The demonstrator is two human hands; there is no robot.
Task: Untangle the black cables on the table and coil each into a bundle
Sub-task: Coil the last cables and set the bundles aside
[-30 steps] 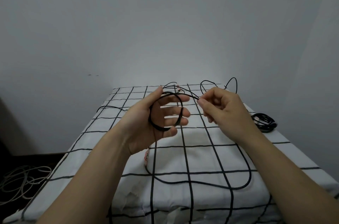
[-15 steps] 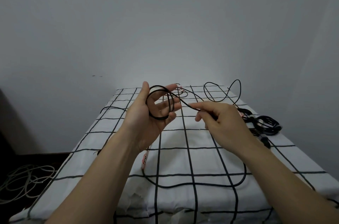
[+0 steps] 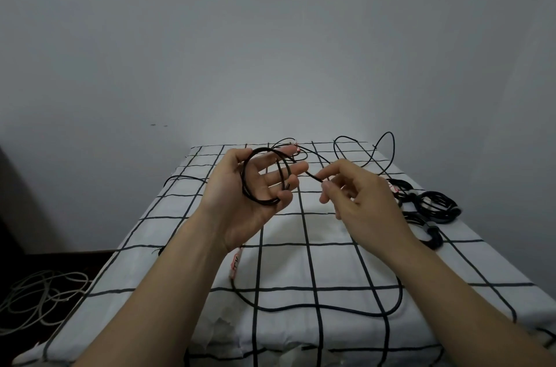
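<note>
- Nearest, toward 6 o'clock on the table [image 3: 301, 264], one slack run of black cable [image 3: 331, 309] was seen lying in a wide curve. A pink-and-white tag [image 3: 235, 264] was fixed to it below the left wrist.
- Off the table at 8 o'clock, a heap of pale cables [image 3: 42, 294] lay on the floor; their number could not be told.
- Above the table's middle, the left hand [image 3: 240, 204] was held palm up. One coil [image 3: 249, 186] of two or three turns was looped round its fingers, pinned by the thumb on top and the curled little finger below.
- The right hand [image 3: 361, 204] was placed at 3 o'clock of the left, just beside it, with thumb and forefinger pinched on the cable's free strand.
- That strand was stretched between the two hands, its long axis running from 10 to 4 o'clock. The next turn was judged to depend on it being carried toward 9 o'clock over the left fingers. The right hand was the nearer to the slack.
- At 3 o'clock by the table's edge, finished bundles [image 3: 433, 207] were laid together, at least two.
- Farthest, at 12 to 1 o'clock, loose loops [image 3: 361, 153] were seen standing up; whether they belonged to the same cable could not be told.
</note>
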